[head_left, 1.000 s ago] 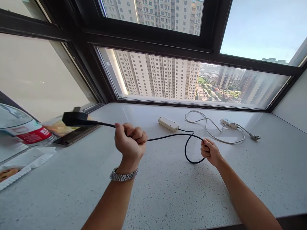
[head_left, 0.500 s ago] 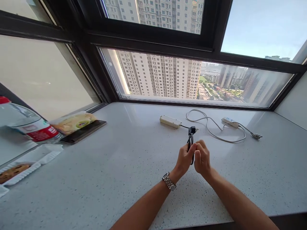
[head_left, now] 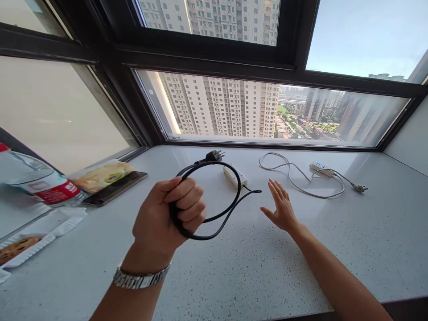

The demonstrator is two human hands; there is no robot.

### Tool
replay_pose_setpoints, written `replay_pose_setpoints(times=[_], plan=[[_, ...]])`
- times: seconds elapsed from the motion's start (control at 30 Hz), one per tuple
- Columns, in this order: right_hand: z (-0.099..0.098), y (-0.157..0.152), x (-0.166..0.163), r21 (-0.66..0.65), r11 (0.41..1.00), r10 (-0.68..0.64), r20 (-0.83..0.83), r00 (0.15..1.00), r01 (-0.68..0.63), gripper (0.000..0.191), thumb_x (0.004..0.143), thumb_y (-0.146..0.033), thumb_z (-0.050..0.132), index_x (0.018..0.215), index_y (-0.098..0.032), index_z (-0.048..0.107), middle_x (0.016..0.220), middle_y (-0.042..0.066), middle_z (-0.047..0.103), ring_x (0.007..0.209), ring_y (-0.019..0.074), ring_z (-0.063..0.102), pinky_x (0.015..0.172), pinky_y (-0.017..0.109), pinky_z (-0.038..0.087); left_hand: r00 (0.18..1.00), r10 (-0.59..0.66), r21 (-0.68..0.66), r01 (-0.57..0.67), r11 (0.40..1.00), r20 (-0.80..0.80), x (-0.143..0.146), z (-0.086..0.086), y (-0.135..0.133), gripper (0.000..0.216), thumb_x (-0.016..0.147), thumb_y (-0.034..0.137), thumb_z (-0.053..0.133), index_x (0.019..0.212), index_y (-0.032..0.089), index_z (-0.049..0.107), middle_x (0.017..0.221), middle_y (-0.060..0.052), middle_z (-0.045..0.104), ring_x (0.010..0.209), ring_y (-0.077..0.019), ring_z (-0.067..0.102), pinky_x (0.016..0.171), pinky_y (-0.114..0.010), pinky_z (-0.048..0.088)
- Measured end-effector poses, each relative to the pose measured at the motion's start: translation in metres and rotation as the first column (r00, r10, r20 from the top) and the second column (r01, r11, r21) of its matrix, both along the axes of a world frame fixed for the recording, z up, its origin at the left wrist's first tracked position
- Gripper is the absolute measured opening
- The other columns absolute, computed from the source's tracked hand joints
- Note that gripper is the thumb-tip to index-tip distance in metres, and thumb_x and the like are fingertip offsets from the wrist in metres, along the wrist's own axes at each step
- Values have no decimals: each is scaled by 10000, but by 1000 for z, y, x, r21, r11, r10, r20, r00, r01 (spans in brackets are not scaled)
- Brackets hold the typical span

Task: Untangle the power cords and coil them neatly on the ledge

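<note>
Black cord [head_left: 240, 185] looped, gripped in left hand [head_left: 167, 216]; right hand [head_left: 281, 209] empty, fingers spread; stretch by power strip [head_left: 230, 178] unlooped.

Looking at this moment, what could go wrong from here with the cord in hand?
1. The black cord leads to the cream power strip, so a tug by the left hand might drag the strip.
2. Only that hand grips the loops, and no tie is visible; they could spring open if it loosens.
3. The black plug sticks out beyond the fist, so its prongs might snag.
</note>
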State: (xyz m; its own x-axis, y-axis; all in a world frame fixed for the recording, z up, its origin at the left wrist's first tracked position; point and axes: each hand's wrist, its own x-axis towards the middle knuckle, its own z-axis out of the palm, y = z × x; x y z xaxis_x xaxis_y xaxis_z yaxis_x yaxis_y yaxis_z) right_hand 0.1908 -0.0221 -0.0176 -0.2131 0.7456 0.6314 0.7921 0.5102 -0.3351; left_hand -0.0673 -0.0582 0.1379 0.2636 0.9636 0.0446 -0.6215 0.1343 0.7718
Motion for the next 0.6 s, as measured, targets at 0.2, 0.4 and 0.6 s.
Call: replay_pose_setpoints(times=[0.2, 0.4, 0.6], plan=[[-12, 12, -29, -196, 941, 235, -210, 949, -277, 621, 867, -463, 528, 1420, -248, 345, 1436, 104, 409, 1345, 265, 325, 1054, 468, 334, 999, 52, -29, -53, 998, -9, -23, 17, -10, 501, 861, 465, 315, 455, 240, 128, 377, 67, 42, 300, -33, -23, 268, -200, -47], [4, 16, -29, -247, 829, 144, -772, 619, -502, 462, 825, -497, 507, 469, -204, 480, 470, 2, 484, 508, 150, 505, 568, 298, 462, 947, 252, 255, -198, 947, -201, -3, 1, 6, 444, 796, 365, 486, 434, 220, 273, 377, 66, 150, 340, -71, 173, 327, -203, 159], [36, -7, -32, -133, 793, -157, -988, 12, -595, 385, 746, -443, 521, 531, -224, 288, 489, -80, 194, 412, 83, 180, 361, 207, 210, 602, 546, 628, -91, 773, -584, 48, -64, 6, 385, 767, 320, 588, 465, 188, 388, 401, 47, 295, 376, -83, 239, 428, -238, 130]])
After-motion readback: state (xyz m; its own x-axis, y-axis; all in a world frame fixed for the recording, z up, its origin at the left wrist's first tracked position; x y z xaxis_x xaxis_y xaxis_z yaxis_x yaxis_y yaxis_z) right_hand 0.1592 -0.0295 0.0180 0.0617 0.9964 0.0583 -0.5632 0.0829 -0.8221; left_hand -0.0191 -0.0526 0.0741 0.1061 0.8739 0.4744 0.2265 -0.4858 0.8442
